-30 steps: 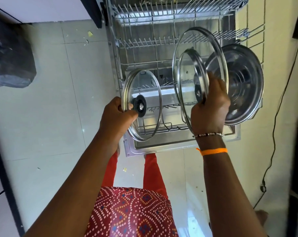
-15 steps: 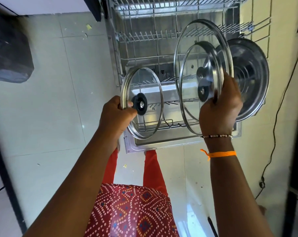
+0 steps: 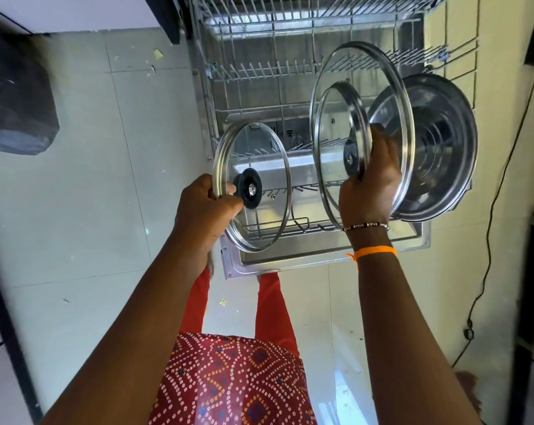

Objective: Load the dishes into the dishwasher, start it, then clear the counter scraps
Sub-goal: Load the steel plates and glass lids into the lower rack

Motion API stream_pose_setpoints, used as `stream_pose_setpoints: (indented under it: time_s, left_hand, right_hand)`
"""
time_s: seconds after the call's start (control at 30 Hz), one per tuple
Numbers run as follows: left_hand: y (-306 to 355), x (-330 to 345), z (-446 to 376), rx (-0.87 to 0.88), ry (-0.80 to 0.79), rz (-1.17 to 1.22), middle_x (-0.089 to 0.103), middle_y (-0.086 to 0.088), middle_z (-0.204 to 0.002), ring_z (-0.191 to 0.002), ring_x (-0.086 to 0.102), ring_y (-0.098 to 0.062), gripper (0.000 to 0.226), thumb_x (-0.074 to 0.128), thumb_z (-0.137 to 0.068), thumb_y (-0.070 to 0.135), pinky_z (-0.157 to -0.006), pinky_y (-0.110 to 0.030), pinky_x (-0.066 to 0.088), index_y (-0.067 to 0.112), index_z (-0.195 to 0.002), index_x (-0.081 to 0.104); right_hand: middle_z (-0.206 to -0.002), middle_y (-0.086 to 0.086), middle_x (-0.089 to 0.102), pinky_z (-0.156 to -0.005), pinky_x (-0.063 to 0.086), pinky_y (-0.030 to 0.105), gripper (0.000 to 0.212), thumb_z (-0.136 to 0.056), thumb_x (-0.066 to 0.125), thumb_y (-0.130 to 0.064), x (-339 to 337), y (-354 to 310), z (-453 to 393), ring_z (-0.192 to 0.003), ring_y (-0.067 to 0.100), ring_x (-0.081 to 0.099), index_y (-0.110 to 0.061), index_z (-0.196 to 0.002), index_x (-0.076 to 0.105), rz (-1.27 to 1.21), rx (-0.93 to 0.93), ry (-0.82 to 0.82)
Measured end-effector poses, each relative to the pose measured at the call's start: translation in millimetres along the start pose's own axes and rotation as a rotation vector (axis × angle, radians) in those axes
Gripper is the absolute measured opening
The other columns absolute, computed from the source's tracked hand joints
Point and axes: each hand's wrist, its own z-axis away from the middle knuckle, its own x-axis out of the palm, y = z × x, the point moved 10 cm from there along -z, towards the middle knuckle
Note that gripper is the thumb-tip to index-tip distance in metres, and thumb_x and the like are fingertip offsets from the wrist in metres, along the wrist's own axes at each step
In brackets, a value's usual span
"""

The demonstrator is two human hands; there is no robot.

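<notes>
I look straight down at an open dishwasher with its wire lower rack [image 3: 259,72] pulled out over the lowered door [image 3: 321,262]. My left hand [image 3: 204,207] grips the rim of a small glass lid [image 3: 256,167] with a black knob, held upright above the door. My right hand [image 3: 370,182] clutches a stack of lids on edge: a small glass lid [image 3: 336,124], a large glass lid [image 3: 360,65] and a steel lid [image 3: 440,148] behind them. The stack hangs over the rack's right side.
A dark bag [image 3: 14,102] lies on the tiled floor at far left. Small food scraps [image 3: 158,53] dot the tiles. A black cable [image 3: 498,194] runs down the wall on the right. My legs stand just in front of the door edge.
My right hand has shifted its grip on the stacked lids, with the small one sliding left. The left hand and its lid have hardly moved.
</notes>
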Motion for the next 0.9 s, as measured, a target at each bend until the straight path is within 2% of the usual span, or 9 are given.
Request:
stream_pose_setpoints:
  time_s: [0.2, 0.3, 0.37, 0.47, 0.6, 0.67, 0.73, 0.8, 0.9]
  left_hand:
    - [-3.9, -3.2, -0.4, -0.007, 0.011, -0.013, 0.061, -0.022, -0.092, -0.063, 0.047, -0.01, 0.024, 0.058, -0.082, 0.006, -0.058, -0.022, 0.039, -0.003, -0.104, 0.061]
    - [-6.2, -5.1, -1.3, -0.005, 0.009, 0.0, 0.063, -0.017, -0.082, -0.063, 0.05, -0.01, 0.016, 0.058, -0.083, 0.008, -0.058, -0.02, 0.039, 0.003, -0.097, 0.064]
    - [-9.9, -7.2, -0.2, -0.015, 0.005, 0.044, 0.062, -0.005, -0.069, -0.062, 0.054, -0.009, 0.011, 0.058, -0.084, 0.006, -0.056, -0.017, 0.041, 0.013, -0.086, 0.065]
    - [-19.5, -10.1, -0.6, -0.078, -0.006, 0.13, 0.06, 0.007, -0.05, -0.05, 0.056, -0.002, 0.017, 0.057, -0.084, 0.001, -0.048, -0.012, 0.046, 0.015, -0.076, 0.064]
    - [-45.8, -13.7, -3.7, -0.33, 0.003, 0.169, 0.059, -0.001, -0.049, -0.038, 0.053, -0.007, 0.018, 0.051, -0.085, -0.006, -0.041, -0.014, 0.044, 0.0, -0.07, 0.06]
    - [-58.4, -6.3, 1.2, -0.444, -0.096, 0.283, 0.062, 0.001, -0.045, -0.049, 0.054, -0.013, 0.027, 0.047, -0.083, -0.007, -0.049, -0.019, 0.046, 0.001, -0.061, 0.06]
    - [-64.0, 0.1, 6.6, -0.481, -0.215, 0.34, 0.065, -0.001, -0.049, -0.054, 0.051, -0.015, 0.039, 0.036, -0.078, -0.011, -0.05, -0.018, 0.046, 0.004, -0.053, 0.062]
    - [-62.0, 8.0, 9.2, -0.462, -0.329, 0.339, 0.067, -0.005, -0.053, -0.048, 0.049, -0.013, 0.053, 0.027, -0.075, -0.015, -0.045, -0.015, 0.046, 0.008, -0.045, 0.064]
    - [-58.1, 13.9, 3.8, -0.449, -0.352, 0.289, 0.061, -0.01, -0.061, -0.047, 0.053, -0.012, 0.044, 0.031, -0.082, -0.014, -0.05, -0.019, 0.048, 0.008, -0.06, 0.063]
  right_hand:
    - [-0.142, 0.021, 0.041, -0.097, 0.022, -0.002, 0.061, -0.08, 0.036, 0.024, 40.8, 40.7, -5.4, -0.134, 0.029, 0.038, 0.002, -0.136, 0.039, -0.052, 0.11, -0.134]
    - [-0.148, 0.015, 0.035, -0.097, 0.016, -0.008, 0.064, -0.079, 0.037, 0.024, 48.0, 46.4, -1.2, -0.138, 0.024, 0.032, 0.0, -0.139, 0.035, -0.107, 0.113, -0.146]
    - [-0.147, 0.016, 0.035, -0.103, 0.027, 0.003, 0.063, -0.082, 0.049, 0.017, 49.9, 48.1, 3.0, -0.136, 0.026, 0.034, -0.001, -0.14, 0.031, -0.13, 0.141, -0.176]
    - [-0.137, 0.023, 0.04, -0.105, 0.038, 0.042, 0.06, -0.085, 0.059, -0.004, 28.3, 36.5, 16.8, -0.129, 0.034, 0.039, 0.001, -0.138, 0.032, -0.036, 0.122, -0.065]
    - [-0.118, 0.024, 0.055, -0.095, 0.038, 0.038, 0.044, -0.085, 0.06, -0.007, 3.4, -14.6, 58.8, -0.109, 0.028, 0.047, 0.008, -0.124, 0.048, 0.098, -0.173, 0.114]
    - [-0.124, 0.021, 0.051, -0.095, 0.043, 0.04, 0.051, -0.084, 0.062, -0.006, 15.1, -2.9, 73.8, -0.11, 0.026, 0.05, 0.006, -0.129, 0.041, -0.123, 0.016, -0.014]
    - [-0.13, 0.014, 0.047, -0.091, 0.05, 0.04, 0.055, -0.085, 0.061, -0.001, 45.1, 22.8, 92.9, -0.105, 0.017, 0.056, -0.007, -0.134, 0.037, -0.502, 0.446, -0.269]
    - [-0.12, 0.011, 0.057, -0.082, 0.055, 0.043, 0.041, -0.086, 0.053, 0.005, 75.4, 29.3, 122.1, -0.093, 0.016, 0.063, -0.015, -0.121, 0.049, -0.943, 0.864, -0.504]
    - [-0.11, 0.006, 0.066, -0.072, 0.059, 0.045, 0.038, -0.081, 0.05, 0.011, 75.6, 27.4, 128.9, -0.096, 0.025, 0.067, -0.012, -0.111, 0.057, -1.184, 0.964, -0.55]
